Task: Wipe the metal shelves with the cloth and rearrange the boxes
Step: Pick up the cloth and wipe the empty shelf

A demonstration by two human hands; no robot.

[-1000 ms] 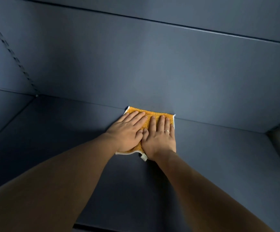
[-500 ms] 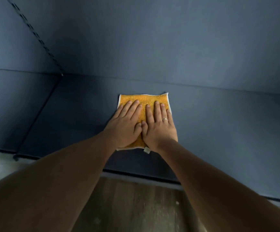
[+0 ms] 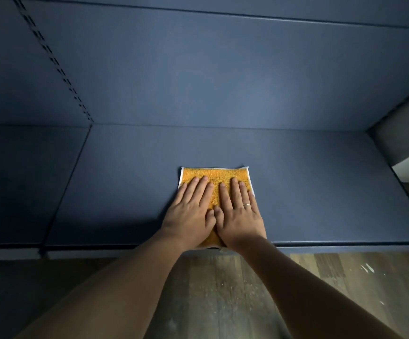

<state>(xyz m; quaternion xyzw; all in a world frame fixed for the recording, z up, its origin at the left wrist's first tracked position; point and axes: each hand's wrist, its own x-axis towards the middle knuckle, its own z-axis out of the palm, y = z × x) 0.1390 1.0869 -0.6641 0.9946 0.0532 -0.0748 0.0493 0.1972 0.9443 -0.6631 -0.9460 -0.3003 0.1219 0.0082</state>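
The cloth [image 3: 214,176] lies flat on the metal shelf [image 3: 125,187], at its front edge, near mid-width. The left hand [image 3: 190,214] and right hand [image 3: 239,216] press it side by side, fingers straight, gripping nothing. It looks soft, light and limp: control it by flat palm pressure to prevent bunching. Its long axis appears to run from front edge to back.

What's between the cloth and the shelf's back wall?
Nothing: the head view shows only bare blue shelf between the cloth and the back wall.
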